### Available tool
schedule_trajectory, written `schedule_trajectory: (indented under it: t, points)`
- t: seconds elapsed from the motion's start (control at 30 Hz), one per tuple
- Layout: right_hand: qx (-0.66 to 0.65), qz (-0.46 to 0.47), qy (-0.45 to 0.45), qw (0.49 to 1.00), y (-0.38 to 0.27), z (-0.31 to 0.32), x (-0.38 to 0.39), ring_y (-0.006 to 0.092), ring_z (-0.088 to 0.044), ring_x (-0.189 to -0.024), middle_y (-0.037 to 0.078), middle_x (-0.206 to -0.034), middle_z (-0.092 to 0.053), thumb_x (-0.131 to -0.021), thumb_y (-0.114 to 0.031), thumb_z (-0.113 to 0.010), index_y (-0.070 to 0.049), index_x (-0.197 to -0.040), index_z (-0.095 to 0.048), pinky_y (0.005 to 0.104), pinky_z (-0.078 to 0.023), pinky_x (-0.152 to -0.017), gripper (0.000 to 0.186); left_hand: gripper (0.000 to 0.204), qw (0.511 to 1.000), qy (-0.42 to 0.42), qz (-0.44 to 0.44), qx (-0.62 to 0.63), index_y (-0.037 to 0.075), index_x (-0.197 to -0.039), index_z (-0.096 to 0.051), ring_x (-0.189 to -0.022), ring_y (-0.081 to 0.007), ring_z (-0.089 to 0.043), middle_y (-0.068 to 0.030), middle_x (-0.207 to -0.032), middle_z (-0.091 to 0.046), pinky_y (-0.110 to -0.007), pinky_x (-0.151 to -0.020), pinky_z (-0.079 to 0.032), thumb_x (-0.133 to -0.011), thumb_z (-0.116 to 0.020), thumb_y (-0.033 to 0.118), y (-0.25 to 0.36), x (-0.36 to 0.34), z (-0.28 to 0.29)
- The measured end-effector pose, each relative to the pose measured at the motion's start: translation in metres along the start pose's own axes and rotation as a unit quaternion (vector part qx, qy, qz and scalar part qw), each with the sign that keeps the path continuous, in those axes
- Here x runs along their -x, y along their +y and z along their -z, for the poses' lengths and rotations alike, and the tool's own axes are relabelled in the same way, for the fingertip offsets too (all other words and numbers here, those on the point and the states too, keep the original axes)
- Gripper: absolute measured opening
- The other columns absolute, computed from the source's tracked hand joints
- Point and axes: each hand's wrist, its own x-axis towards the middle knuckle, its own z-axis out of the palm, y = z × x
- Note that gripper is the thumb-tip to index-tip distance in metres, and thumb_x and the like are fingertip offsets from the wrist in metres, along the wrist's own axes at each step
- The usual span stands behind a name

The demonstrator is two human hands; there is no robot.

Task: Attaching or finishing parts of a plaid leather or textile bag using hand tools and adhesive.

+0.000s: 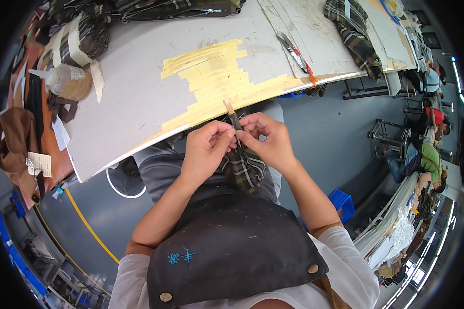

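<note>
At the table's near edge, my left hand [207, 149] and my right hand [268, 140] meet, both with thumb and fingers pinched. Between them is a narrow dark fabric strip [235, 122] of a plaid fabric piece [246, 172], which hangs down over my lap. A tan strip [229, 106] pokes out beyond the dark one and reaches over the table edge. The fingertips cover the spot where they grip, so its details are hidden.
Yellow tape [216, 74] patches the grey tabletop [134, 98]. Red-handled snips [295, 53] lie right of it, near plaid fabric [353, 36]. A glue bottle [72, 81] stands at left by brown fabric [15, 139]. Several people sit at far right; a blue bin [342, 204] is below.
</note>
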Motion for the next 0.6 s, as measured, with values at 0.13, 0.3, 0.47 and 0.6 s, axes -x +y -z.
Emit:
schedule_trajectory:
  t: [0.13,0.3,0.47,0.6]
  points:
    - [0.067,0.018,0.034,0.997,-0.01,0.0,0.0,0.0058,-0.052,-0.059,0.002,-0.07,-0.06,-0.075,0.001,-0.062,0.002,-0.091,-0.059,0.0206,-0.044,-0.053,0.016,0.01,1.0,0.0,-0.013,-0.01,-0.004,-0.088,-0.056,-0.068,-0.0091,-0.059,-0.0051,-0.076,-0.061,-0.022,-0.062,-0.049,-0.087,-0.052,0.006,0.003,0.001,-0.002]
    - [0.14,0.1,0.065,0.983,-0.018,-0.004,0.001,0.0114,-0.055,-0.053,0.006,-0.066,-0.059,-0.072,-0.001,-0.065,0.001,-0.086,-0.059,0.0234,-0.045,-0.048,0.015,0.01,0.999,-0.006,-0.03,-0.038,-0.003,-0.089,-0.056,-0.07,-0.0089,-0.059,-0.0052,-0.077,-0.061,-0.022,-0.063,-0.049,-0.088,-0.052,0.006,0.004,0.001,-0.003]
    - [0.208,0.164,0.095,0.96,-0.018,-0.004,-0.001,0.0173,-0.059,-0.053,0.008,-0.067,-0.059,-0.068,0.001,-0.065,-0.001,-0.081,-0.06,0.0266,-0.047,-0.048,0.015,0.008,0.998,-0.004,-0.036,-0.047,-0.004,-0.088,-0.056,-0.069,-0.0081,-0.059,-0.0044,-0.076,-0.06,-0.021,-0.063,-0.048,-0.086,-0.053,0.004,0.001,0.001,-0.002]
    - [0.206,0.169,0.085,0.96,-0.028,-0.005,-0.002,0.0172,-0.059,-0.053,0.007,-0.067,-0.059,-0.067,0.001,-0.065,-0.001,-0.081,-0.06,0.0266,-0.047,-0.048,0.015,0.007,0.993,0.023,-0.056,-0.096,-0.004,-0.086,-0.056,-0.066,-0.0076,-0.058,-0.0036,-0.074,-0.06,-0.02,-0.06,-0.047,-0.084,-0.054,0.002,0.005,-0.001,-0.003]
